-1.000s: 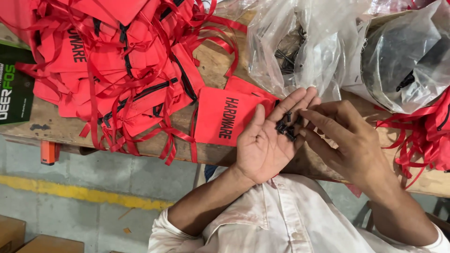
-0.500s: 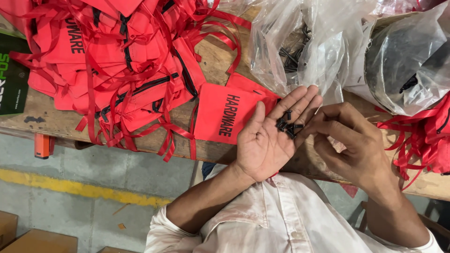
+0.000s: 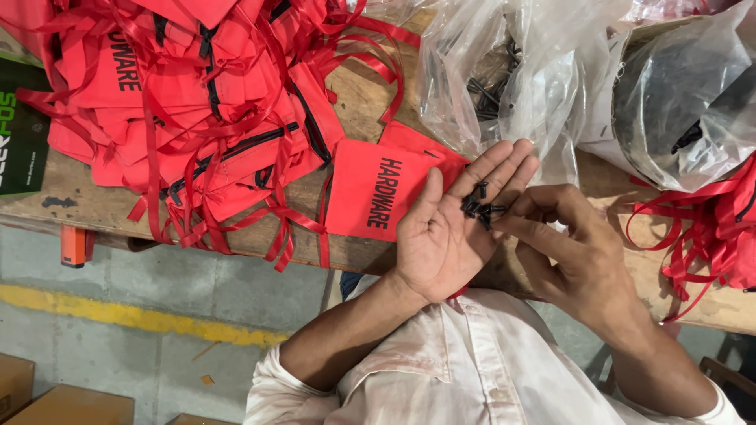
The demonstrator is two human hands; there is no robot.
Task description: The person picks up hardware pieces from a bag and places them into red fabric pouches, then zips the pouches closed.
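A worn wooden workbench [image 3: 358,90] fills the upper part of the frame. Below it, at lower left, lies a grey concrete floor [image 3: 197,295] with 1 yellow painted line [image 3: 142,319]. Cardboard boxes [image 3: 47,397] sit in the bottom left corner.

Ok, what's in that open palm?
Several small black screws lie on the left hand, near its fingers. The right hand covers some with its fingertips, so the count is hidden.

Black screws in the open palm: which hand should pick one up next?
Probably the right hand. Its fingertips already touch the black screws, while the left hand lies flat, palm up, carrying them like a tray.
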